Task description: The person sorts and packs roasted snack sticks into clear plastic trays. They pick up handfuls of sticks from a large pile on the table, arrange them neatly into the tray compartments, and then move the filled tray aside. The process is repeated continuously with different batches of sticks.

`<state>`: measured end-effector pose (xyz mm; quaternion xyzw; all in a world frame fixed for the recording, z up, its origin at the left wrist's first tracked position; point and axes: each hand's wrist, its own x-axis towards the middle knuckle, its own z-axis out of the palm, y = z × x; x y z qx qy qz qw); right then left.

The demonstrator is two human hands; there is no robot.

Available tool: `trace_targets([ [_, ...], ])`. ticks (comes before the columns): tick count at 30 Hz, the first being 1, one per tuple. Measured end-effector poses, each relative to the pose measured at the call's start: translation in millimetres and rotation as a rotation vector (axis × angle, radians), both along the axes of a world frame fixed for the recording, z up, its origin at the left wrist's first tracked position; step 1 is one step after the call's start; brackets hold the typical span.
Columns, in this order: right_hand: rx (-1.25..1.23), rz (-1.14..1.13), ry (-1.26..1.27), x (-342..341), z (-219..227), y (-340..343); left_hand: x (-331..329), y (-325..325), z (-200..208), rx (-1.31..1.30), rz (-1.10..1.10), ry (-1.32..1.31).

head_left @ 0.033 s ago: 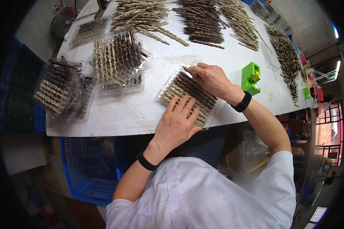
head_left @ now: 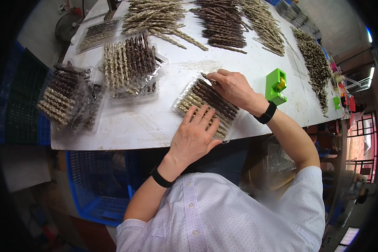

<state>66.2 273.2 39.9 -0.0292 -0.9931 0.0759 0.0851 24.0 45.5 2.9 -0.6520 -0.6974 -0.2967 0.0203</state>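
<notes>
A clear plastic tray [head_left: 179, 105] lies slanted near the table's front edge, filled with rows of thin knobbly sticks. Pale golden sticks [head_left: 190, 100] fill its near-left part and dark brown sticks [head_left: 210, 93] its far-right part. My left hand [head_left: 194, 135] rests on the pale rows with fingers spread, holding nothing. At the tray's far edge my right hand [head_left: 234, 87] is closed, thumb and fingers pinched on a dark brown stick [head_left: 203, 75] whose tip pokes out to the left. The rest of that stick is mostly hidden under the hand.
Filled trays [head_left: 128, 63] are stacked at left, with more packs [head_left: 61, 98] beside them. A green tape dispenser [head_left: 276, 86] stands right of my right hand. Loose pale sticks [head_left: 155, 19], dark sticks [head_left: 222, 27] and a knobbly pile [head_left: 308, 54] lie farther back. Below the table sits a blue crate [head_left: 75, 185].
</notes>
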Motion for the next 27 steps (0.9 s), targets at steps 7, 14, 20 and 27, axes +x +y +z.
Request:
trace_targets([
  [7, 0.206, -0.04, -0.007, 1, 3, -9, 0, 0, -2, -0.018, 0.003, -0.011],
  [14, 0.244, 0.003, 0.054, 0, 4, -18, 0, -1, -2, -0.021, -0.001, -0.025],
  [20, 0.236, -0.032, 0.103, -1, 3, -15, -1, -1, -1, -0.022, -0.005, -0.034],
  [27, 0.586, -0.071, -0.027, -18, 36, 32, -2, -1, -2, 0.003, -0.013, -0.03],
])
